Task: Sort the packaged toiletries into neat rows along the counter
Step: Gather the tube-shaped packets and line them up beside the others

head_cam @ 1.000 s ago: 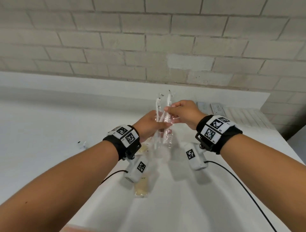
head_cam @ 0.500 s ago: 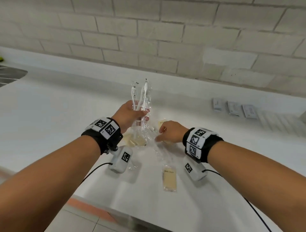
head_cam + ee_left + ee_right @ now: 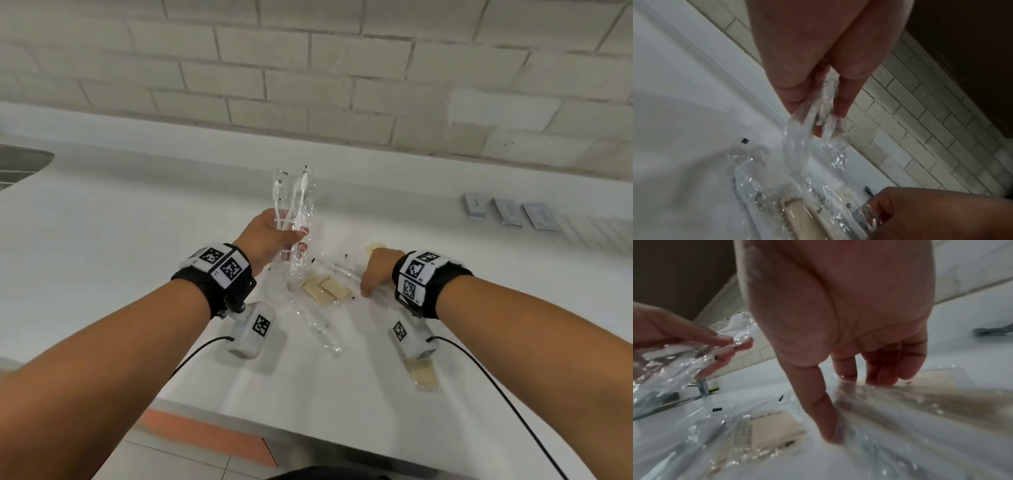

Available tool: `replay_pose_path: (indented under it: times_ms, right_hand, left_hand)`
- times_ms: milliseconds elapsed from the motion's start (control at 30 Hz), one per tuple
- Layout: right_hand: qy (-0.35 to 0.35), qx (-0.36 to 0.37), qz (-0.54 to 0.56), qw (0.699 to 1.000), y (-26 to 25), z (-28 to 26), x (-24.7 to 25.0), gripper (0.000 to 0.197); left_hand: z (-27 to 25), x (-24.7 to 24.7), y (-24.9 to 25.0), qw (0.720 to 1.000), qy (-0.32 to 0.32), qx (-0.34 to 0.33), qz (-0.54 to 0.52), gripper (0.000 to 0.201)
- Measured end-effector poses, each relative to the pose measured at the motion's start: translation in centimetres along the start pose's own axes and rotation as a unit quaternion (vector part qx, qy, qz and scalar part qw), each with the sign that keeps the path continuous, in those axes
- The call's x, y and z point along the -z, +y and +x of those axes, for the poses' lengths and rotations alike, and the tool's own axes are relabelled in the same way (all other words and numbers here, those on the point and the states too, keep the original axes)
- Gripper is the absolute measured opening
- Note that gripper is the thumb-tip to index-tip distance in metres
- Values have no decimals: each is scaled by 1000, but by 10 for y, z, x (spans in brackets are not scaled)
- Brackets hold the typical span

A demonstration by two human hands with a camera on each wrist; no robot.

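Note:
My left hand [image 3: 274,240] grips a bundle of clear-wrapped white toothbrushes [image 3: 291,205] upright above the white counter [image 3: 137,240]. In the left wrist view thumb and fingers [image 3: 840,104] pinch the crinkled wrap [image 3: 797,146]. A loose heap of clear packets lies below, with two beige soap packets [image 3: 325,289] in it. My right hand [image 3: 376,270] is down on the heap's right side, knuckles up. In the right wrist view, its thumb [image 3: 824,418] and fingertips [image 3: 879,374] close on a blurred clear packet [image 3: 900,402] beside a soap packet [image 3: 772,426].
A long clear packet [image 3: 322,329] lies toward me, and one beige soap packet [image 3: 423,373] sits near the counter's front edge [image 3: 308,425]. Three grey sachets [image 3: 507,212] lie in a row at the back right. A sink [image 3: 20,164] is at the far left. A brick wall runs behind.
My right hand left the toothbrush bundle and dropped to the heap on the counter. The left hand still holds the bundle upright. The view has swung left, showing the sink.

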State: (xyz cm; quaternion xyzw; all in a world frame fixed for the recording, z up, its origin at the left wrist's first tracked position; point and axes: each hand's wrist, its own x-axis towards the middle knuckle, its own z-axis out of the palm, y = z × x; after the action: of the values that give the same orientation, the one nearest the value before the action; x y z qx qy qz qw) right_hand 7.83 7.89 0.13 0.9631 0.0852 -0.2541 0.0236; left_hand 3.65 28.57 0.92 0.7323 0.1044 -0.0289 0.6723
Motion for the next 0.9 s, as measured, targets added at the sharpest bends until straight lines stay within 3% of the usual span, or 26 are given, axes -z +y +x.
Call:
replay_pose_path:
  times_ms: [67, 133, 200, 300, 433, 600, 733, 900]
  right_hand:
    - [30, -1, 12, 999, 0, 1, 8, 23]
    - [108, 10, 46, 993, 0, -1, 19, 20]
    - [149, 72, 134, 977, -5, -11, 31, 18]
    - [62, 164, 208, 962, -28, -32, 36, 10]
    - [-68, 185, 91, 976, -63, -38, 1, 22]
    - [-3, 176, 12, 984, -80, -31, -33, 43]
    - [-8, 171, 18, 985, -80, -30, -28, 46]
    - [-2, 144, 147, 979, -52, -19, 16, 35]
  left_hand:
    - [0, 2, -1, 1000, -3, -3, -2, 36]
    - [1, 5, -1, 1000, 1, -3, -5, 34]
    - [2, 8, -1, 1000, 14, -3, -9, 36]
    - [4, 14, 6, 999, 47, -15, -11, 40]
    - [7, 26, 19, 995, 91, -34, -35, 41]
    - [4, 26, 18, 996, 74, -31, -24, 41]
    - [5, 20, 13, 998, 60, -29, -23, 39]
    - [15, 9, 24, 997, 63, -48, -10, 34]
